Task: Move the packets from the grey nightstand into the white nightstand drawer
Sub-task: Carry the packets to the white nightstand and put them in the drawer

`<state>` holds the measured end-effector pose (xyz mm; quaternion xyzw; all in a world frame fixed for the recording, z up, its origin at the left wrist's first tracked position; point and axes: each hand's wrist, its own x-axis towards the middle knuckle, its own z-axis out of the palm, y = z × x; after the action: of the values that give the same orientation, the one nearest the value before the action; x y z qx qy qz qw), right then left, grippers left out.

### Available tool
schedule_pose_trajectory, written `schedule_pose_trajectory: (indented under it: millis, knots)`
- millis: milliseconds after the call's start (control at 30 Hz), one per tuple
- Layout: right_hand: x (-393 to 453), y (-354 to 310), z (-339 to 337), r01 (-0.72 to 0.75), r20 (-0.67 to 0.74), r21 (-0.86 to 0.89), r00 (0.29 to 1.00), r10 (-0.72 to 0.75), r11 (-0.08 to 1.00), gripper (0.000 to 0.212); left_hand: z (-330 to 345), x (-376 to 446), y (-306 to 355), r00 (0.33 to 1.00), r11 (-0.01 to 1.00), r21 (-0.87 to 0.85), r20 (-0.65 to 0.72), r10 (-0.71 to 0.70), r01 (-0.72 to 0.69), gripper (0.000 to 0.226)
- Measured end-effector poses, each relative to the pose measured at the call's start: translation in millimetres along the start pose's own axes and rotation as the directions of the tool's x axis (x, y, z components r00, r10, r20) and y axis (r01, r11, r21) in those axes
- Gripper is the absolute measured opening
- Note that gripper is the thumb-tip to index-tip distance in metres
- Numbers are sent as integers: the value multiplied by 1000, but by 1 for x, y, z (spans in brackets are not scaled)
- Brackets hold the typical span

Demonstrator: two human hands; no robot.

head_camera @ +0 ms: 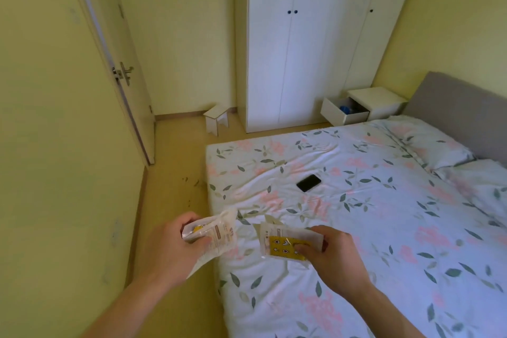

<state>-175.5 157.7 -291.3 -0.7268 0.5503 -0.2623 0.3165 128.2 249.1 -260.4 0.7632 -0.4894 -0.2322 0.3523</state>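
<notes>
2 packets were in the person's hands, and the grey nightstand they had to come from was nowhere in view, so I judged the pick-up done and the carrying about half over. The bed [370, 214], with its leaf-and-flower sheet, filled the right of the room and lay between the person and the goal. Past its far corner stood the white wardrobe [301, 41], and just beside that, against the grey headboard [461, 112], the white nightstand [377, 101] with its drawer [344, 114] already pulled open; something blue showed inside, too small to name. That drawer was well apart from both hands, so the walk round the bed and the drop remained. The left hand [175, 250] gripped a pale, crinkled packet [216, 236], fingers curled round its near end and thumb across the front. The right hand [334, 258] pinched a packet with a yellow patterned label [285, 241], thumb pressed on the label and fingers curled behind the far edge. Both packets hung over the near corner of the bed, touching neither it nor each other. A dark phone [309, 183] lay on the sheet, no part of the job.
</notes>
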Motion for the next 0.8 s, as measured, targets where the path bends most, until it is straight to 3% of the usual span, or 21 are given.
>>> schedule_pose_trajectory:
  millis: [233, 367, 600, 800]
  knots:
    - [30, -28, 9, -92, -156, 18, 983, 93, 996, 15, -5, 90, 6, 981, 987, -114, 145, 126, -110, 21]
    - [76, -31, 27, -137, -213, 44, 967, 144, 990, 15, -6, 158, -5, 968, 987, -92, 201, 150, -133, 19]
    - [206, -43, 75, -196, -210, 131, 953, 221, 972, 17, -8, 310, -11, 959, 990, -73, 251, 135, -120, 21]
    - [335, -77, 97, -180, -181, 113, 963, 198, 977, 29, -35, 432, -16, 965, 990, -67, 222, 136, -124, 18]
